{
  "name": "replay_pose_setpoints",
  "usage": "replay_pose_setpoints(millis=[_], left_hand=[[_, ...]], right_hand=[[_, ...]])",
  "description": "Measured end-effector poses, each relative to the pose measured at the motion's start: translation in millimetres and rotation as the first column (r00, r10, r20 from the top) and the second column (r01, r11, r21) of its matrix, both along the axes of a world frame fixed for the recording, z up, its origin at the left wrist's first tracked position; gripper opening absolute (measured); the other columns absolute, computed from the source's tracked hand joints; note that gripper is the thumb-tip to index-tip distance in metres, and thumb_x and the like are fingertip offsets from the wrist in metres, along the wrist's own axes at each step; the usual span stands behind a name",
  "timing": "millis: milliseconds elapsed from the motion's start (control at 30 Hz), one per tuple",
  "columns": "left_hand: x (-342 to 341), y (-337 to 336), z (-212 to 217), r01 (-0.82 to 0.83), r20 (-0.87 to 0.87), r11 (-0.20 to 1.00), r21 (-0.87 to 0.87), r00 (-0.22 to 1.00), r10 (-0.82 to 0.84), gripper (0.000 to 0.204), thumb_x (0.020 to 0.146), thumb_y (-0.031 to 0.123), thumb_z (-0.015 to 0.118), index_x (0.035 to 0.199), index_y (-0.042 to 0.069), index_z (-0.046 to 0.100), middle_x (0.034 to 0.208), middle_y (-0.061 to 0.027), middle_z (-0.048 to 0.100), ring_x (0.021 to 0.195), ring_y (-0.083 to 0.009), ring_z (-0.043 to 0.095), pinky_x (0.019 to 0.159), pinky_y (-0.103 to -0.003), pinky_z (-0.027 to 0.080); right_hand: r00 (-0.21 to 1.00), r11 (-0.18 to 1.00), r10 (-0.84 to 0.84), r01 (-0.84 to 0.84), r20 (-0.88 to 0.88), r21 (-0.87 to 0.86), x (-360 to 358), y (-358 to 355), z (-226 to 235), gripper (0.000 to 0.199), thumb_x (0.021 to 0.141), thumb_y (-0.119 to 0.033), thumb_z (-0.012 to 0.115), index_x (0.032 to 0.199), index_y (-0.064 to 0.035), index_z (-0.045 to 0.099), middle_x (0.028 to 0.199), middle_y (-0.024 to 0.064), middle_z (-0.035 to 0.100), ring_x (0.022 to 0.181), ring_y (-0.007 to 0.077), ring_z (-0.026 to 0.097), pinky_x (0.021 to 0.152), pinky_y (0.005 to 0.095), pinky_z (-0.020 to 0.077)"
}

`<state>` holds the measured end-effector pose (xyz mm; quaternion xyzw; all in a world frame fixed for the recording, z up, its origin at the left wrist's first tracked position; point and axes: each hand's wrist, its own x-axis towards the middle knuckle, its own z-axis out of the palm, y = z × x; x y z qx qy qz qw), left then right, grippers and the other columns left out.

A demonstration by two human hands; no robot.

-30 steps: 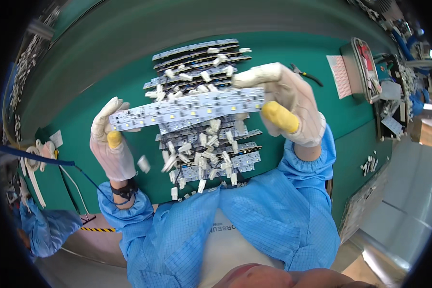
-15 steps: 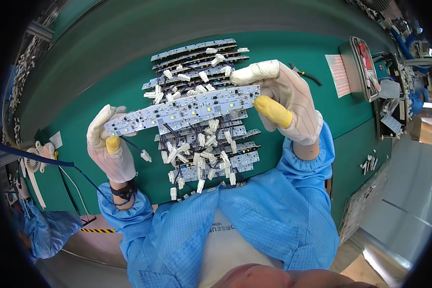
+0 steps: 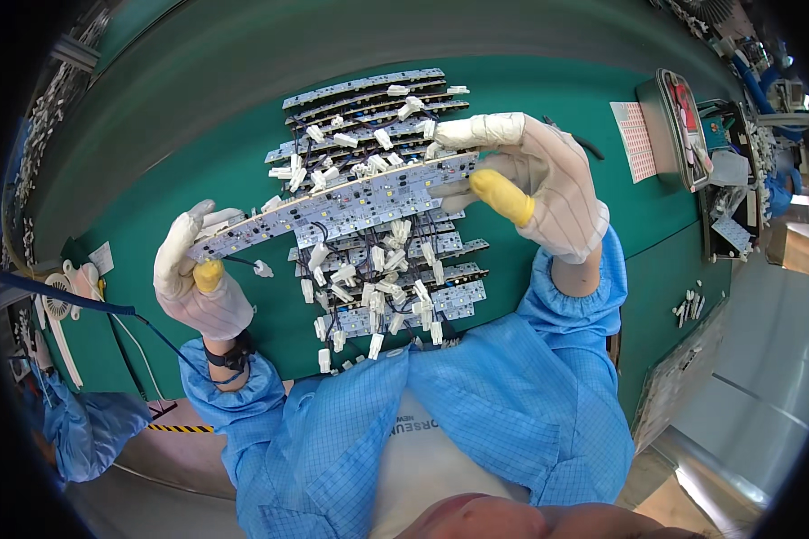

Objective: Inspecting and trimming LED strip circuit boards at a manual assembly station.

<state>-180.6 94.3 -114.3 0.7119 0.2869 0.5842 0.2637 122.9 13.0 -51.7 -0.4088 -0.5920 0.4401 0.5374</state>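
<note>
A long white LED circuit board (image 3: 333, 205) is raised and tilted above a stack of similar boards, its left end lower than its right. My left hand (image 3: 202, 292), in a white glove with a yellow thumb cover, pinches the left end. At the right end is my right hand (image 3: 548, 184), gloved the same way, its thumb at the board's edge and its fingers curled behind it. A short dark wire with a white connector (image 3: 262, 269) dangles near the left end. Underneath, stacked LED boards (image 3: 364, 90) lie in overlapping rows, with many white plugs (image 3: 391, 292) on dark wires.
All this is on a green mat (image 3: 198, 180). Dark-handled pliers (image 3: 589, 146) lie beyond my right hand, partly hidden. Farther right are a label sheet (image 3: 634, 142) and a metal tin (image 3: 663, 130). A blue cord (image 3: 72, 295) runs to my left wrist. A co-worker's blue sleeve (image 3: 85, 422) shows at lower left.
The held board has tipped, showing its upper edge. My left hand has shifted slightly left, and my right thumb has drawn back toward the board's end. The dangling connector has swung up and left.
</note>
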Motion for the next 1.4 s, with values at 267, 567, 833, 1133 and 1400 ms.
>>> replay_pose_setpoints(millis=[267,567,833,1133,1400], left_hand=[[2,4,9,0.019,-0.146,0.973,0.228,0.989,0.015,0.037,0.092,0.032,0.054,0.114,0.001,0.053,0.083,-0.0183,0.066,0.078,-0.0294,0.065,0.080,-0.045,0.050],[1,3,8,0.050,-0.192,0.982,0.182,0.981,-0.014,0.043,0.092,0.036,0.054,0.115,0.001,0.052,0.085,-0.0185,0.066,0.080,-0.0271,0.066,0.080,-0.042,0.050],[2,-3,5,-0.088,-0.029,0.973,-0.214,0.996,0.084,0.056,0.089,0.042,0.057,0.118,-0.006,0.050,0.103,-0.0182,0.064,0.096,-0.0234,0.063,0.086,-0.032,0.048],[-1,-3,12,0.016,-0.009,0.924,-0.382,1.000,-0.021,0.058,0.086,0.046,0.059,0.114,-0.005,0.056,0.106,-0.0131,0.064,0.095,-0.0160,0.061,0.086,-0.027,0.046],[-1,-8,14,0.282,0.233,0.866,-0.413,0.952,-0.200,0.061,0.078,0.037,0.071,0.117,-0.007,0.052,0.110,-0.0183,0.060,0.095,-0.0228,0.063,0.084,-0.031,0.050]], right_hand=[[0.943,0.991,-0.128,0.129,0.308,0.016,-1,1,0,0.026,0.083,0.004,0.061,0.107,0.0103,0.056,0.102,0.0174,0.064,0.085,0.0256,0.068,0.075,0.0325,0.0580],[0.914,0.976,-0.206,0.215,0.350,0.012,-4,2,-3,0.028,0.082,-0.001,0.064,0.106,0.0092,0.056,0.095,0.0177,0.066,0.081,0.0236,0.068,0.073,0.0284,0.0564],[0.990,0.994,0.029,-0.044,-0.140,-0.101,-1,4,-6,0.045,0.087,-0.015,0.061,0.119,0.0127,0.045,0.106,0.0250,0.060,0.081,0.0279,0.067,0.073,0.0326,0.0558],[0.996,0.973,-0.088,0.083,-0.014,-0.213,-3,0,-2,0.047,0.088,-0.024,0.058,0.117,0.0100,0.047,0.082,0.0165,0.064,0.055,0.0155,0.063,0.043,0.0208,0.0482],[0.988,0.967,-0.130,0.107,-0.088,-0.229,-7,4,-9,0.046,0.087,-0.022,0.062,0.118,0.0090,0.047,0.084,0.0124,0.063,0.065,0.0126,0.062,0.054,0.0195,0.0472]])
